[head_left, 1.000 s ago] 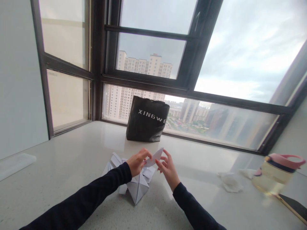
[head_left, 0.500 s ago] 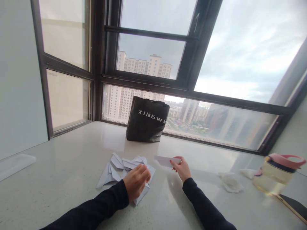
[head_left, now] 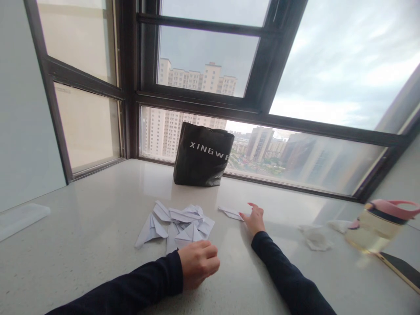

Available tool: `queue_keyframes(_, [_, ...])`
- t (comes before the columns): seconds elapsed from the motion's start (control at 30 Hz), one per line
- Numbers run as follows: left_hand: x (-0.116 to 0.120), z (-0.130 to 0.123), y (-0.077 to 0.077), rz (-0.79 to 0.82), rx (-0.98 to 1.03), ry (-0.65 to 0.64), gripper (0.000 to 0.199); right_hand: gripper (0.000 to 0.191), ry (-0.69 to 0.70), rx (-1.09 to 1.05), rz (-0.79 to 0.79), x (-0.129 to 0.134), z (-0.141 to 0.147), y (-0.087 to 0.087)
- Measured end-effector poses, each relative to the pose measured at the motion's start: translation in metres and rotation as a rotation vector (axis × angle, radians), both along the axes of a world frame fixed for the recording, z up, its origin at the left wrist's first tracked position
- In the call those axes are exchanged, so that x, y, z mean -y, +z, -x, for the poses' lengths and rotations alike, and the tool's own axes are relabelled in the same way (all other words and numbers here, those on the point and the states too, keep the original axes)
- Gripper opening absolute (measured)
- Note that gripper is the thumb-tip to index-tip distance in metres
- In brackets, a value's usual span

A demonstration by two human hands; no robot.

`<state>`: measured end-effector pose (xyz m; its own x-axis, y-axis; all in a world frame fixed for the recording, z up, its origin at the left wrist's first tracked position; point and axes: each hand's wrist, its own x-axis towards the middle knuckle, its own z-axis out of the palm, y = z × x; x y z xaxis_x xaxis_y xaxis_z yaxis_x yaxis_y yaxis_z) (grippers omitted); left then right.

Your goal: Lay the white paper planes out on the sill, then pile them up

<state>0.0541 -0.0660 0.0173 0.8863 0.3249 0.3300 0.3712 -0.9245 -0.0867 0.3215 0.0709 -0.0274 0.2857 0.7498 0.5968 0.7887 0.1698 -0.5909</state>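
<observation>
A loose pile of folded white paper pieces [head_left: 188,218] lies on the pale countertop, several of them overlapping. My left hand [head_left: 201,264] is at the near edge of the pile, its fingers curled in; whatever they hold, if anything, is hidden from view. To the right of the pile, one folded paper strip [head_left: 230,212] lies apart on the counter. My right hand [head_left: 254,220] is at the strip's right end with thumb and index finger spread; the thumb tip is at the strip's edge, and I cannot tell whether it touches.
Behind the pile, a black bag [head_left: 203,157] with white lettering stands by the window. On the right are crumpled tissues [head_left: 315,238], a bottle with a pink lid [head_left: 377,227] and a dark flat object [head_left: 402,269]. A translucent white case [head_left: 22,218] lies far left.
My right hand has let go of the folded paper strip, which now rests on the counter. My left hand has moved off the pile toward me and slightly right. The view has tilted a little.
</observation>
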Motion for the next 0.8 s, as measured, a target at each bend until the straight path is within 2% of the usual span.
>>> queue_keyframes(0.17, [0.001, -0.001, -0.003, 0.006, -0.004, -0.006, 0.015, 0.031, -0.019, 0.064, -0.043, 0.001, -0.001, 0.001])
queue_keyframes(0.3, [0.000, -0.002, -0.005, 0.005, 0.000, 0.000, 0.015, 0.021, 0.026, 0.123, -0.051, 0.006, 0.005, 0.004])
queue_keyframes(0.57, [0.002, -0.001, -0.001, 0.029, -0.034, 0.019, 0.013, 0.023, 0.186, 0.224, -0.030, 0.015, 0.023, 0.012])
queue_keyframes(0.8, [0.000, -0.001, -0.004, 0.023, -0.029, 0.011, 0.014, 0.024, 0.255, 0.242, 0.008, 0.017, 0.028, 0.014])
